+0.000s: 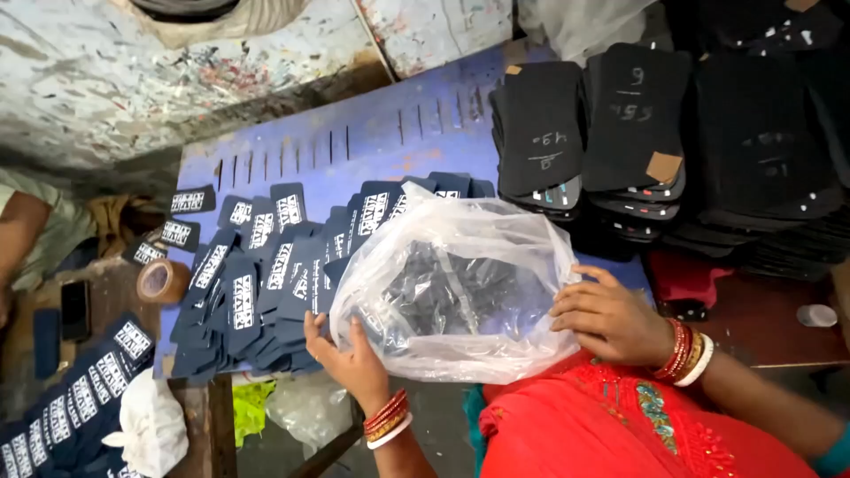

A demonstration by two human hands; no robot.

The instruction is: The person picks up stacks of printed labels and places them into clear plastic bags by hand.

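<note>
Plastic bag: clear, thin, crinkled and puffed up, with a bundle of dark flat pieces showing dimly through its film. It lies at the near edge of the blue board, just in front of my red garment. My left hand grips its lower left edge from beneath, fingers curled into the film. My right hand clasps its right side, fingers spread flat over the plastic; both wrists carry red and white bangles.

Just left of the bag, dark labels with white print lie fanned in overlapping rows across the board. A roll of brown tape sits at the board's left edge. Behind the bag, to the right, stand stacks of black fabric pieces with chalk marks. Another person's arm shows at far left.
</note>
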